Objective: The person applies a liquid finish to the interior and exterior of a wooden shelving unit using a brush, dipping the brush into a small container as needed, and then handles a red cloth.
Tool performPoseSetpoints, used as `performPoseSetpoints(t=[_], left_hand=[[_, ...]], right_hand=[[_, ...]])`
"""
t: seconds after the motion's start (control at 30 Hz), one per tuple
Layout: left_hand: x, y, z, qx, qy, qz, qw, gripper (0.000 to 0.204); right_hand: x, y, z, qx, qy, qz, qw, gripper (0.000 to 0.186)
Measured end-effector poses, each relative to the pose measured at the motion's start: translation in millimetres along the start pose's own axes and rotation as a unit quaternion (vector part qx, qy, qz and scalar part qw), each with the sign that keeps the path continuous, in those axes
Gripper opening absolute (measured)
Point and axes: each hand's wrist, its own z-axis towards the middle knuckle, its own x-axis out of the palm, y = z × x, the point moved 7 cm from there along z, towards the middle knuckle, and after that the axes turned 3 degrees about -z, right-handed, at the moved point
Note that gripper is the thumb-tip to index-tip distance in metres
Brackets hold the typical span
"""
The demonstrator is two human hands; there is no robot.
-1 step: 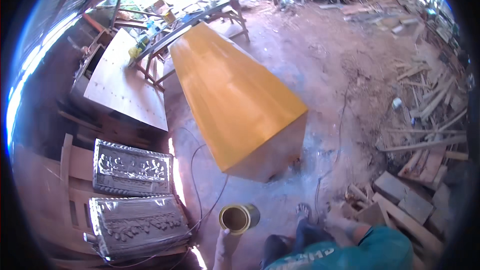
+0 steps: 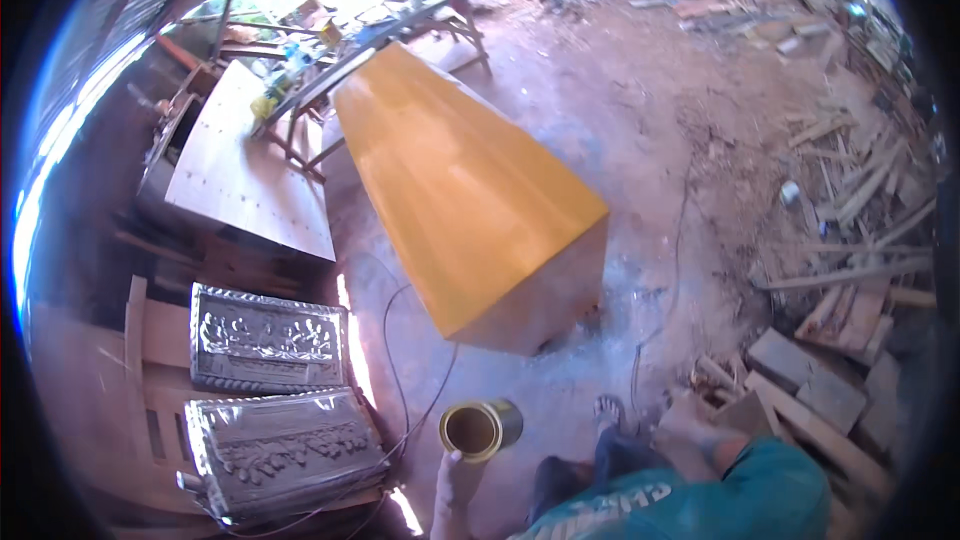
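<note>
My left hand (image 2: 452,470) is closed on the near side of a gold-coloured metal tin (image 2: 508,424), the thumb at its rim. The tin's mouth faces me; its inside looks brownish, and I cannot make out what it holds. My right hand (image 2: 682,428) is low at the right, beside the green shirt and the wood scraps, its fingers too blurred to read. Ahead of the tin stands a long box-like wooden piece (image 2: 470,190) with a glossy orange-yellow top and a duller brown end. Neither hand touches it.
Two silvery carved relief panels (image 2: 268,340) lie at the left. Behind them leans a pale board (image 2: 250,170) near a cluttered workbench (image 2: 360,50). A dark cable (image 2: 392,340) crosses the floor near the tin. Offcuts and planks (image 2: 850,260) pile up along the right.
The whole view has shifted slightly. My left hand still holds the tin, which sits a touch higher and farther right in the picture.
</note>
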Motion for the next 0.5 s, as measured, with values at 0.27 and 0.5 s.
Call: performPoseSetpoints(t=[0.27,0.5], left_hand=[[92.0,-29.3,18.7,-0.015,0.109,0.031,0.993,0.072],[156.9,-20.9,65.9,-0.081,0.181,0.08,0.977,0.077]], right_hand=[[-127.3,-81.6,36.9,0.169,-0.15,-0.12,0.967,0.066],[-91.9,-73.1,-0.4,0.171,-0.224,0.005,0.959,0.047]])
